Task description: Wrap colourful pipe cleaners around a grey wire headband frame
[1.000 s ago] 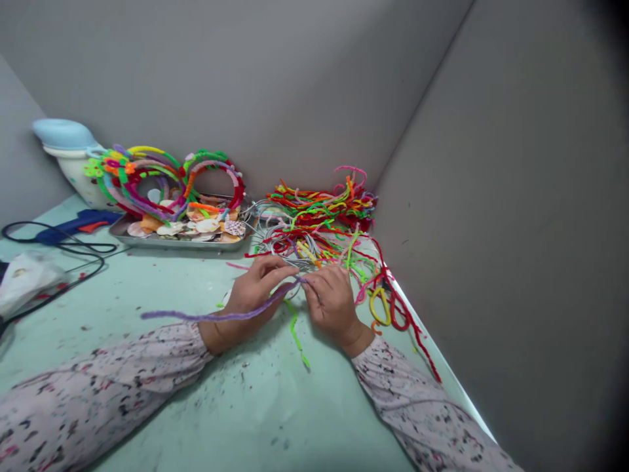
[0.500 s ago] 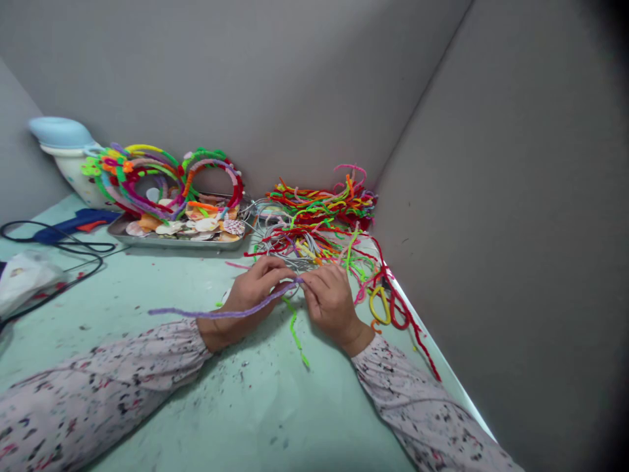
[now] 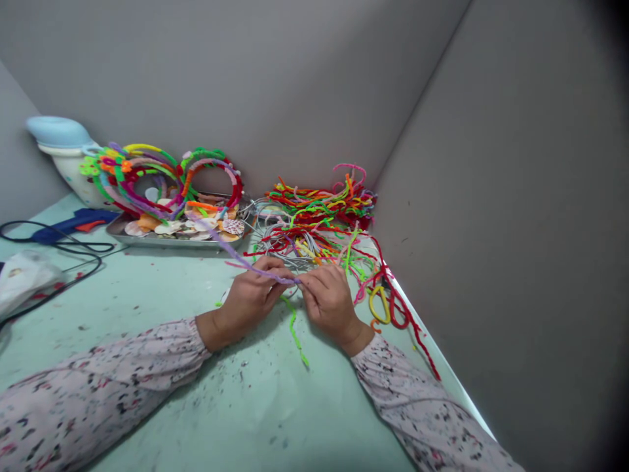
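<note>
My left hand (image 3: pixel 250 296) and my right hand (image 3: pixel 330 298) meet over the pale green table (image 3: pixel 147 301), fingers pinched together. Both grip a purple pipe cleaner (image 3: pixel 230 252), whose free end slants up and to the left over my left hand. A thin grey wire ring (image 3: pixel 289 262) seems to pass between my fingers at the pinch. A loose green pipe cleaner (image 3: pixel 295 331) lies on the table just below my hands. Right behind them sits a tangled heap of coloured pipe cleaners (image 3: pixel 319 216) mixed with grey wire.
A metal tray (image 3: pixel 147 237) of seashells stands at the back left with pipe-cleaner headbands (image 3: pixel 157 180) leaning over it. A blue glue gun (image 3: pixel 73 223) with black cord lies far left, beside a white and blue container (image 3: pixel 61 147). Grey walls close the back and right.
The purple pipe cleaner's free end has swung from pointing left and low across my left wrist to slanting up over my left hand. Both hands stay in place.
</note>
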The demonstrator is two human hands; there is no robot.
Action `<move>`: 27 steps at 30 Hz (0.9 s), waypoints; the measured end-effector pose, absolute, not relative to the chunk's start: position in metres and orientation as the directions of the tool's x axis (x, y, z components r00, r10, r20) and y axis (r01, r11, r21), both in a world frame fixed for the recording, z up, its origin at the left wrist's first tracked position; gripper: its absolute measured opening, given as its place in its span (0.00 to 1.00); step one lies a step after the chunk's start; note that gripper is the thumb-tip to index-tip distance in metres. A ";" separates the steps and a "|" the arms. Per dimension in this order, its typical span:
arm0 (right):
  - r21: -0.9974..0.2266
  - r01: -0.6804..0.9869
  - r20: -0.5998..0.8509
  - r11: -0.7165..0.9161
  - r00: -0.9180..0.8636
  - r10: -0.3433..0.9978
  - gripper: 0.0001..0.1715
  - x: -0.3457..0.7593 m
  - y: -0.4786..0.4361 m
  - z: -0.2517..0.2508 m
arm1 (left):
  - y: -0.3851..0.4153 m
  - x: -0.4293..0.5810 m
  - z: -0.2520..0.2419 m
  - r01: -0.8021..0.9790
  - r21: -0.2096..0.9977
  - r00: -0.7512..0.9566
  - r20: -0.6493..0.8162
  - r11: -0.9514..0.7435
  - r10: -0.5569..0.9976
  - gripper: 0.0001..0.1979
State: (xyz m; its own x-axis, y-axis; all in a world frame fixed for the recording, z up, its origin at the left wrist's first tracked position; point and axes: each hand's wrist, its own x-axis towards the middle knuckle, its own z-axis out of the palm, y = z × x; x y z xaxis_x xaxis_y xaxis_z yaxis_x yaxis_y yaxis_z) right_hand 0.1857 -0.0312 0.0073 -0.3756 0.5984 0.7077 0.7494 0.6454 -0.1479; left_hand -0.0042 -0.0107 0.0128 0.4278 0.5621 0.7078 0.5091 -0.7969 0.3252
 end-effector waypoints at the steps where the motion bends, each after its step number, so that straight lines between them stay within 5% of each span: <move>1: -0.146 0.749 0.707 0.646 -0.378 0.597 0.10 0.186 -0.031 0.007 | -0.011 -0.004 0.013 0.502 0.326 0.428 0.711 -0.801 0.558 0.06; 16: -0.117 0.746 0.706 0.656 -0.402 0.583 0.09 0.187 -0.031 0.006 | -0.009 -0.005 0.009 0.528 0.284 0.428 0.725 -0.800 0.540 0.06; 27: -0.090 0.751 0.699 0.654 -0.420 0.579 0.10 0.185 -0.031 0.006 | -0.010 -0.003 0.011 0.460 0.489 0.405 0.627 -0.741 0.665 0.05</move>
